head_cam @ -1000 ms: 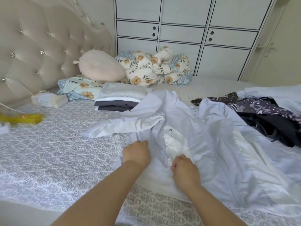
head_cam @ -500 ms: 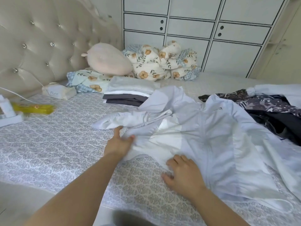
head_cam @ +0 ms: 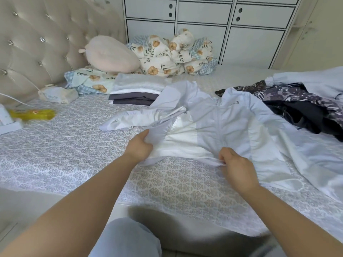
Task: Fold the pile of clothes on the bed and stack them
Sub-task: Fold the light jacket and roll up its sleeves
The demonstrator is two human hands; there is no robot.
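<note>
Both hands now grip the pale jacket (head_cam: 219,123): left hand (head_cam: 138,147) has bunched its side at nine o'clock, right hand (head_cam: 236,164) pinches the hem, squaring it for folding.

Two bare forearms, no sleeves in sight, left hand (head_cam: 138,148), right hand (head_cam: 238,168); pale grey-blue trousers (head_cam: 128,238) below

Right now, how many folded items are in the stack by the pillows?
4 visible: light grey top layer, thin white layer, dark grey layer, darker bottom layer. The pale blue jacket covers the stack's right end, so more may be hidden.
</note>
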